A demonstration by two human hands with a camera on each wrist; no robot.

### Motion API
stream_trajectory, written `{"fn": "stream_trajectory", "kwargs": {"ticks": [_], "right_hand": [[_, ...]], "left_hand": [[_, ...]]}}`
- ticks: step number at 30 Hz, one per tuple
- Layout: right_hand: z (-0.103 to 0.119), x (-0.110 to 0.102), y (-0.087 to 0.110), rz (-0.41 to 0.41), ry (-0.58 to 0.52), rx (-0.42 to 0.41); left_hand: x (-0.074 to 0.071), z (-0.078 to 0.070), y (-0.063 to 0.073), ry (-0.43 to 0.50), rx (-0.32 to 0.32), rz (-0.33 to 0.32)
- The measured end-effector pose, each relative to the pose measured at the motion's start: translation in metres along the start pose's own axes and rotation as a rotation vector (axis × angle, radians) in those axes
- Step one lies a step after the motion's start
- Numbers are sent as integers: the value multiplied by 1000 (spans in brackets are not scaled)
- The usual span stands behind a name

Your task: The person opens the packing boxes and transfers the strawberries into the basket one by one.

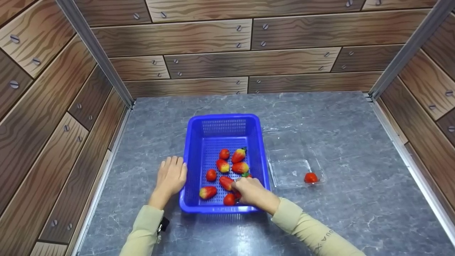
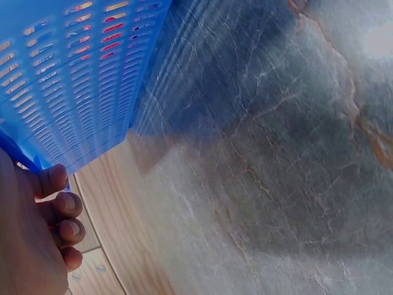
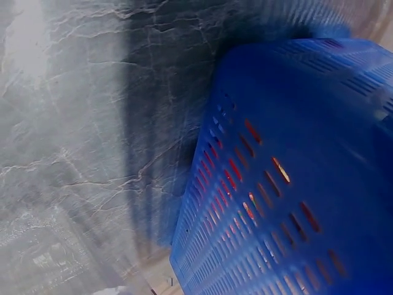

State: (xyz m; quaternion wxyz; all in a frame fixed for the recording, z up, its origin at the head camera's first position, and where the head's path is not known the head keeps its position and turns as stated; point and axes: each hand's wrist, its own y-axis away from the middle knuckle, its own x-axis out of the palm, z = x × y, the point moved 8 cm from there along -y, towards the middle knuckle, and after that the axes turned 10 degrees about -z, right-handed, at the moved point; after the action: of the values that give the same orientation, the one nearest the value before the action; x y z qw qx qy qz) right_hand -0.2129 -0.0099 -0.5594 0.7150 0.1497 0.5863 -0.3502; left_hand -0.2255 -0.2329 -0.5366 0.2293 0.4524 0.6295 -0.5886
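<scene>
A blue plastic basket [image 1: 222,209] holds several strawberries [image 1: 208,192] and several small round red fruits [image 1: 211,175] that look like cherry tomatoes. My left hand [image 1: 172,176] grips the basket's left rim; in the left wrist view its fingers [image 2: 72,228] curl outside the basket wall, below the rim. Reaching over the right wall, my right hand [image 1: 250,192] is down among the fruits at the basket's near right, fingers pointing downward. A strawberry [image 1: 226,182] lies right at its fingertips, and red fruit shows beneath it. I cannot tell whether that hand holds one.
To the right of the basket is a clear plastic container [image 1: 289,174] with one red round fruit [image 1: 311,177] in its near right corner. The grey marbled table [image 1: 359,153] is bordered by wood-patterned panels [image 1: 213,64] at the back and on both sides.
</scene>
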Motion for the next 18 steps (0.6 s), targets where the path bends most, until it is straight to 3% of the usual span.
{"fn": "stream_trajectory", "kwargs": {"ticks": [12, 18], "right_hand": [[-1, -1, 1, 10, -4, 22], [1, -12, 3, 3, -60, 44]], "left_hand": [[0, 0, -1, 22, -8, -7], [1, 1, -1, 9, -11, 8]]}}
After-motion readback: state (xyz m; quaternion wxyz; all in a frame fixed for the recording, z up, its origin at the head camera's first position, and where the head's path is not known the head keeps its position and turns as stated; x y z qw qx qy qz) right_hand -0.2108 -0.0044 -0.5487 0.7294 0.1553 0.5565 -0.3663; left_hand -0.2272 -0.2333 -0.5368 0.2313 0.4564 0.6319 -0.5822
